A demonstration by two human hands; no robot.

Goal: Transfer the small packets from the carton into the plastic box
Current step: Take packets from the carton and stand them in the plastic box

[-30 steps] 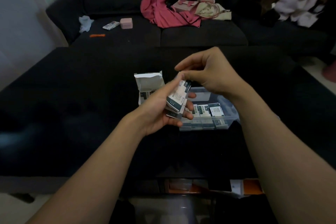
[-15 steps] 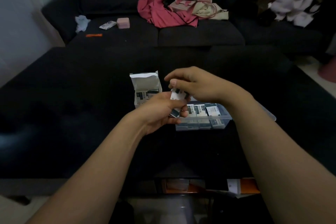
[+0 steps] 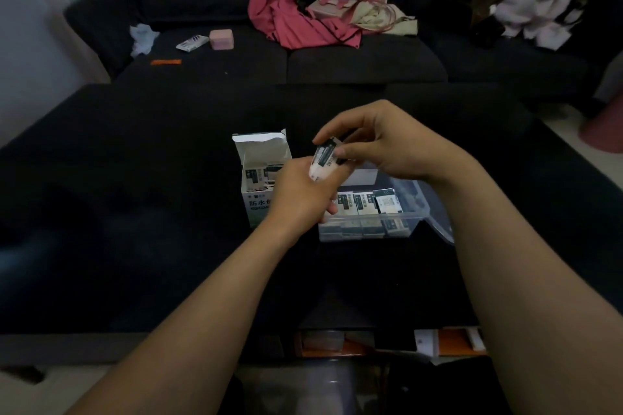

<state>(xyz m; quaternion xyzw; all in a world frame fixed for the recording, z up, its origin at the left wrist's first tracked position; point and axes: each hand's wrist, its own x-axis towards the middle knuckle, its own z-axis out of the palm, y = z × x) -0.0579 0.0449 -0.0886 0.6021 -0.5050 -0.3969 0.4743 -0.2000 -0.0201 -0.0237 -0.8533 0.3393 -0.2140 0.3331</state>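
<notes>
Both hands have risen slightly since the earlier frame, so the small packets (image 3: 324, 158) now stand clear above the plastic box (image 3: 418, 212). Left hand (image 3: 303, 194) grips their lower end; right hand (image 3: 381, 141) pinches the top one between thumb and fingers. More packets fill the open carton (image 3: 256, 178) and the box, side by side on the dark table (image 3: 135, 178).

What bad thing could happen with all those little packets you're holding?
The left hand grips a bunch of packets while the right hand pinches the top one, so loose ones might slip onto the dark table, where they would be hard to spot. The plastic box looks nearly full along its front row, so another packet might not sit flat. A forearm could also nudge the open carton over.
</notes>
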